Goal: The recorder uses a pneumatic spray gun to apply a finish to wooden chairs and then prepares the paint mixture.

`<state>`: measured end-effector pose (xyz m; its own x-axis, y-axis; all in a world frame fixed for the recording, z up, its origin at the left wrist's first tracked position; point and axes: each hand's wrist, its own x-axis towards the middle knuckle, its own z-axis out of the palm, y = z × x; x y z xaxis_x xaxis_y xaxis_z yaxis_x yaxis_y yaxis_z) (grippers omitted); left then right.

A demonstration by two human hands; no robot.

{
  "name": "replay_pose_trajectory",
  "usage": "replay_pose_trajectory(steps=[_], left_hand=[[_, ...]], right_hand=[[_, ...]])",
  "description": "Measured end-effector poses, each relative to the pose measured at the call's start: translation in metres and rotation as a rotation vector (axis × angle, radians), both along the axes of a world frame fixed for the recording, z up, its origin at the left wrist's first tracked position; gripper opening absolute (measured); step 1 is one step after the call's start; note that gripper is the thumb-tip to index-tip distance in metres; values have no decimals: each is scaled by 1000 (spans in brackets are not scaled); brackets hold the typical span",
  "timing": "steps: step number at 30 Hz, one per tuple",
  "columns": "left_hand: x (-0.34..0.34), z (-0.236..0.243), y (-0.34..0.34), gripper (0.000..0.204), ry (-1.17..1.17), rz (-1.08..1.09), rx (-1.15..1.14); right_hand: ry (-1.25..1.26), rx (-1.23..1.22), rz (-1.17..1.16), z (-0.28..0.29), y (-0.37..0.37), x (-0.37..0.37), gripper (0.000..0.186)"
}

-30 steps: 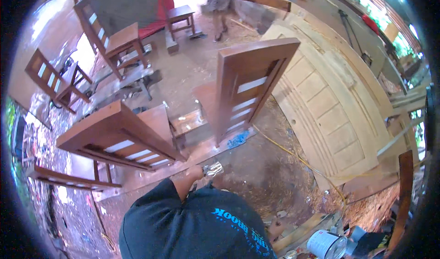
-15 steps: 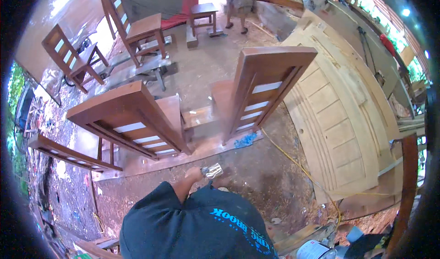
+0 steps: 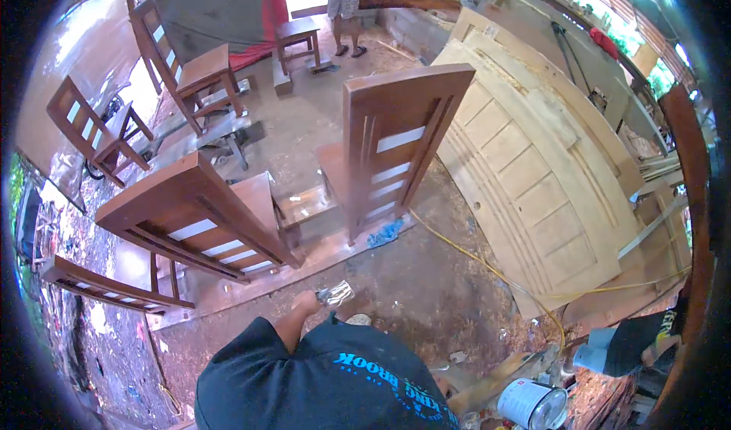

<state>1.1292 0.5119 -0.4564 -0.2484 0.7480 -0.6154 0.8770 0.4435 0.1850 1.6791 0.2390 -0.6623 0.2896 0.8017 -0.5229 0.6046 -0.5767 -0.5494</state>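
Observation:
My left hand is closed around a shiny silver object, whose exact kind I cannot make out. It is held low in front of my dark shirt, apart from the chairs. Just beyond stand two brown wooden chairs, a left chair and a right chair, both with pale strips across their backs. A crumpled blue cloth lies at the foot of the right chair. My right hand is mostly hidden by my shirt; only a sliver of skin shows at its right edge, with the fingers out of sight.
More chairs stand at the far left. Carved wooden door panels lean at the right, with a yellow hose across the floor. A metal tin sits lower right near a partly seen person. Another person stands behind.
The view has turned to the right, so the chairs appear farther left and more of the person at the lower right shows. My left hand keeps its hold on the silver object.

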Motion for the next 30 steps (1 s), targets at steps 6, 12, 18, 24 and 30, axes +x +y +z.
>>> replay_pose_trajectory(steps=[6, 12, 18, 24, 30], left_hand=[[23, 6, 8, 38, -38, -61, 38], [41, -12, 29, 36, -1, -126, 56], [56, -37, 27, 40, -90, -329, 187], [69, -51, 31, 44, -46, -279, 150], [89, -55, 47, 45, -82, -362, 85]], right_hand=[[-529, 440, 701, 25, -20, 7, 17], [-884, 382, 609, 41, -35, -7, 14], [-653, -211, 325, -5, -69, 30, 16], [-526, 189, -81, 47, -68, -20, 16], [-559, 46, 363, 5, -101, -34, 28]])
